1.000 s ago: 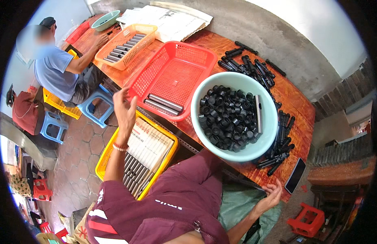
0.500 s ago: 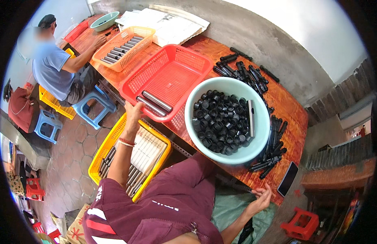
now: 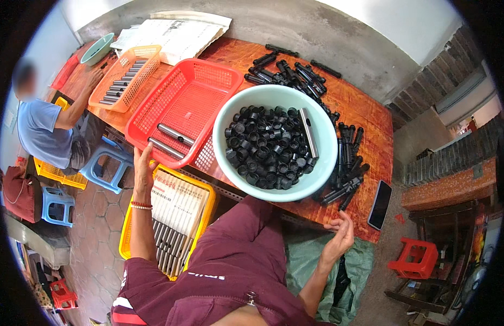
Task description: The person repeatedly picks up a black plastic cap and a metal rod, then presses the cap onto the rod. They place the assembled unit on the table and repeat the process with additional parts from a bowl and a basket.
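Observation:
My left hand [image 3: 144,171] grips the near-left corner of the red basket [image 3: 211,117], thumb and fingers at its rim. Two metal tubes [image 3: 166,148] lie in that basket close to the hand; the farther one shows a dark hole. My right hand [image 3: 339,239] hovers at the table's front edge, its fingers loosely bent and apart, with nothing seen in it. Ahead of it stands a pale green bowl [image 3: 224,173] full of short black caps [image 3: 265,146]. Another metal tube [image 3: 308,133] leans on the caps at the bowl's right side.
Black rod-like parts [image 3: 347,185] lie in heaps behind and right of the bowl. A phone [image 3: 380,204] rests at the table's right end. Below my left forearm, a yellow crate [image 3: 207,209] holds tubes and printed paper. A co-worker [image 3: 45,130] sits left beside an orange basket [image 3: 148,65] of tubes.
The view has turned, so the table things sit farther left. My left hand stays at the red basket's corner. My right hand has risen slightly, fingers still loosely bent.

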`<move>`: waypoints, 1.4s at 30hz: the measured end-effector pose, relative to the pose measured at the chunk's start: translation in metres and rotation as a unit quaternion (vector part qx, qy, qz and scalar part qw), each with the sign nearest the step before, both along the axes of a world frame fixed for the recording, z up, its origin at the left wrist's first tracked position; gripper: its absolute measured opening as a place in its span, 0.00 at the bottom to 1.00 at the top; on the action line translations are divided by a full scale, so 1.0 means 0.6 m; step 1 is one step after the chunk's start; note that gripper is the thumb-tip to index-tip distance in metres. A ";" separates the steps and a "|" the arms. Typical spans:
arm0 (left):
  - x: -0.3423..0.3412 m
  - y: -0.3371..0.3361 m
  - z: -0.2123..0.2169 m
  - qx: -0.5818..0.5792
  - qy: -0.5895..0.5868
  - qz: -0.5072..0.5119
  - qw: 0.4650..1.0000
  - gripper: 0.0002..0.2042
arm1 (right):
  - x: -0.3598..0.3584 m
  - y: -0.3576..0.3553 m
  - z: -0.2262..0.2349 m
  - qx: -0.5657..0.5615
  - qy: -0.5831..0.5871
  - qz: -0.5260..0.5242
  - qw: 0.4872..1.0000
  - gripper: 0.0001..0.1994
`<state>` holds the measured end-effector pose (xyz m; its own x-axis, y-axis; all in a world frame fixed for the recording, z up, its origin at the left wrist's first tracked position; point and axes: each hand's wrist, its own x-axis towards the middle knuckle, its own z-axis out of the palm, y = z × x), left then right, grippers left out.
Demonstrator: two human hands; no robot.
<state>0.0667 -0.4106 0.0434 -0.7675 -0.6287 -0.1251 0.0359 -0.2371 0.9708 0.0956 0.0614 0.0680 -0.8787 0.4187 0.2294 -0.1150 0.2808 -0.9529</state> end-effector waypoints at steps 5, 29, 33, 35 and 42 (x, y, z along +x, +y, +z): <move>0.017 0.004 -0.038 0.056 0.035 0.068 0.995 0.27 | 0.025 0.018 -0.013 -0.004 -0.002 -0.025 1.000 0.15; 0.183 0.388 0.304 0.163 0.627 -0.546 0.531 0.13 | 0.225 0.011 -0.081 -0.032 -0.035 0.004 0.999 0.14; 0.205 0.421 0.351 0.277 0.569 -0.686 0.359 0.13 | 0.241 0.012 -0.072 -0.025 -0.029 -0.001 0.999 0.13; 0.215 0.414 0.365 0.307 0.530 -0.723 0.319 0.13 | 0.244 0.001 -0.074 -0.029 -0.028 0.013 0.999 0.13; 0.221 0.393 0.370 0.380 0.433 -0.775 0.259 0.14 | 0.258 0.001 -0.093 -0.009 -0.036 0.010 0.999 0.12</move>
<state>0.1992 -0.1747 0.2656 0.0291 0.4732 0.8805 -0.5484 -0.7289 0.4099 0.2504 0.0617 0.0121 -0.9010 0.4044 0.1574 -0.0512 0.2611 -0.9640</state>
